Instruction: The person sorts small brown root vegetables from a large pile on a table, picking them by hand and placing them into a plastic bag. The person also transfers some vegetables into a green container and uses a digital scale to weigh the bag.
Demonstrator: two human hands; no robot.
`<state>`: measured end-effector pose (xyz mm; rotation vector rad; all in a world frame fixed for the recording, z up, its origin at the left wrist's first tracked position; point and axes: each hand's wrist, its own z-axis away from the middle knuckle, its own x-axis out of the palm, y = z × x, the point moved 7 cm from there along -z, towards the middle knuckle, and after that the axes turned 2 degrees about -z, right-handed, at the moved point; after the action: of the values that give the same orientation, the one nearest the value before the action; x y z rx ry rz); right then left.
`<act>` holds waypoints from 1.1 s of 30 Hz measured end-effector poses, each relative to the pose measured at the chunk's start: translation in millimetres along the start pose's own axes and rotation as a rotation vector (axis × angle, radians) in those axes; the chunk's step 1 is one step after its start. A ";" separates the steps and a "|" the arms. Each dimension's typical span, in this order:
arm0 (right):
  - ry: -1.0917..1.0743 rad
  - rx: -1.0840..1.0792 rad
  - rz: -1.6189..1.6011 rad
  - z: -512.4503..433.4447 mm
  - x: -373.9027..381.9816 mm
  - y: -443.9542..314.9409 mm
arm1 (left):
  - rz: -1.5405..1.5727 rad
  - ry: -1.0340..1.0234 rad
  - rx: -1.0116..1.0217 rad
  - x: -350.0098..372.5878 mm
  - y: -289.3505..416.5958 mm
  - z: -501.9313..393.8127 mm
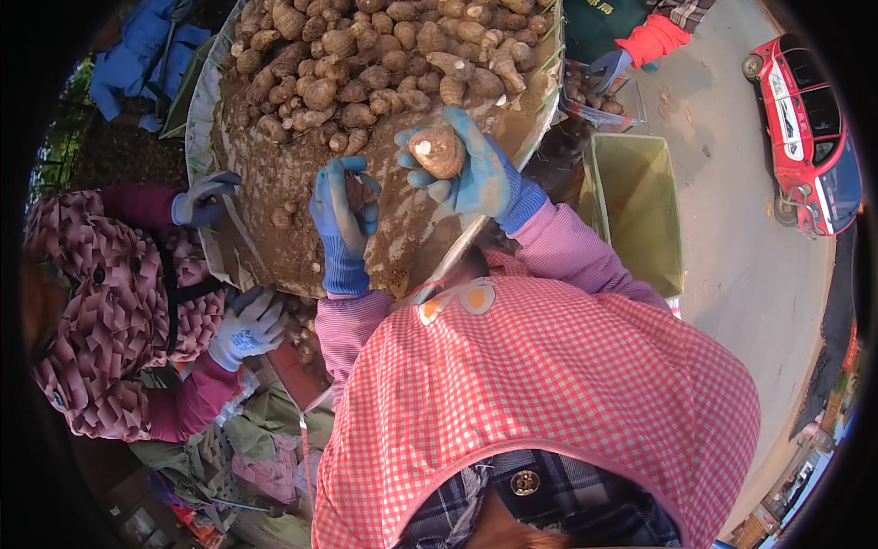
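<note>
In my right hand [473, 171], in a blue coated glove, lies a brown taro corm [437, 152] with a pale cut spot, held between thumb and fingers. My left hand [345, 206], gloved the same way, is closed around a darker corm [359, 192] partly hidden by the fingers. Both hands are above the near part of a soil-covered round work surface [274, 180]. Beyond them a large heap of taro corms [363, 62] covers its far part. A few small corms [282, 217] lie left of my left hand.
A co-worker's gloved hands [250, 326] are at the left rim, near a container of small corms [305, 333]. An open yellowish bin [638, 206] stands at the right. Another person's gloved hand [609, 71] reaches over a crate of corms [610, 103]. A red vehicle [802, 137] stands farther right.
</note>
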<state>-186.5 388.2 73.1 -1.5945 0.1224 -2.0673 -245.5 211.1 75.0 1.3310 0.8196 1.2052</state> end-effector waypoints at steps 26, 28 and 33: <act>0.458 -0.756 -0.270 222.3 -288.3 -194.8 | -0.912 0.113 0.332 -40.8 -70.3 51.7; 0.481 -0.765 -0.299 195.3 -294.3 -236.1 | -0.913 0.138 0.292 -36.6 -69.7 64.6; 0.431 -0.739 -0.306 118.6 -324.3 -290.3 | -0.631 0.166 0.167 -15.1 -66.3 112.9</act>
<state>-122.0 812.6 -65.8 -1.5771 0.9405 -2.7880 -129.9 176.6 21.9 0.9901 1.3606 0.7582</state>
